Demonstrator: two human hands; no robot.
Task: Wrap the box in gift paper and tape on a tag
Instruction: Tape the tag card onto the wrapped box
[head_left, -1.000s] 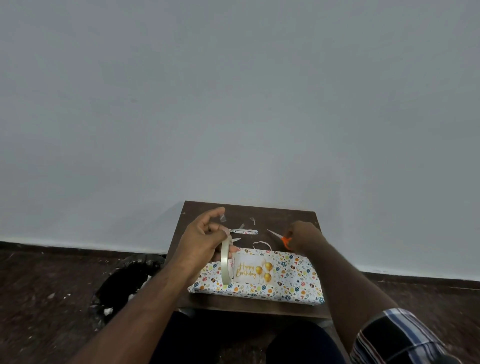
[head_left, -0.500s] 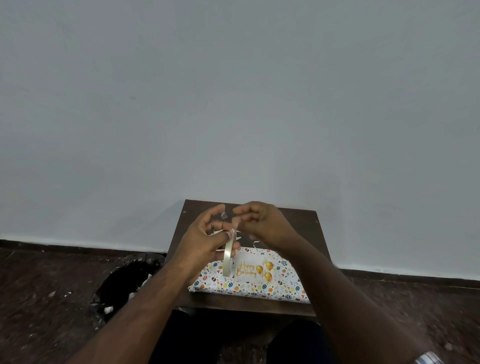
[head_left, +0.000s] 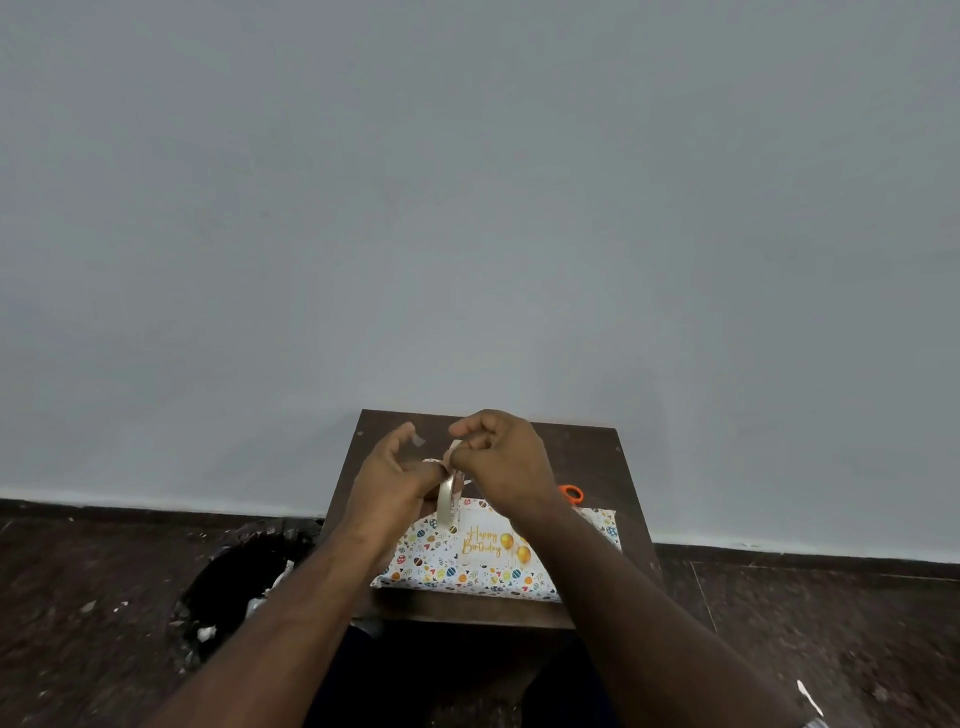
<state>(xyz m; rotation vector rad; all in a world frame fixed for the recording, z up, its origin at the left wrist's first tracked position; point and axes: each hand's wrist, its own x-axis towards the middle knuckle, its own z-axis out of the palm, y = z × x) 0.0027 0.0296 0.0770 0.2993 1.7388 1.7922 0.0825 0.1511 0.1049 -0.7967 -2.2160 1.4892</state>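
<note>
- Wrapped box (head_left: 498, 564) lies flat along the near edge of the dark table (head_left: 587, 457), covered in patterned gift paper.
- "Happy Birthday" tag (head_left: 491, 543) rests on the box top.
- Left hand (head_left: 395, 480) holds the tape roll (head_left: 447, 501) upright above the box's left part, thumb and fingers curled round it.
- Right hand (head_left: 506, 462) has fingertips pinched together at the roll's top edge.
- Orange scissors (head_left: 571, 492) lie behind the box, partly hidden.
- Black bin (head_left: 244, 577) stands on the floor, left of the table.
</note>
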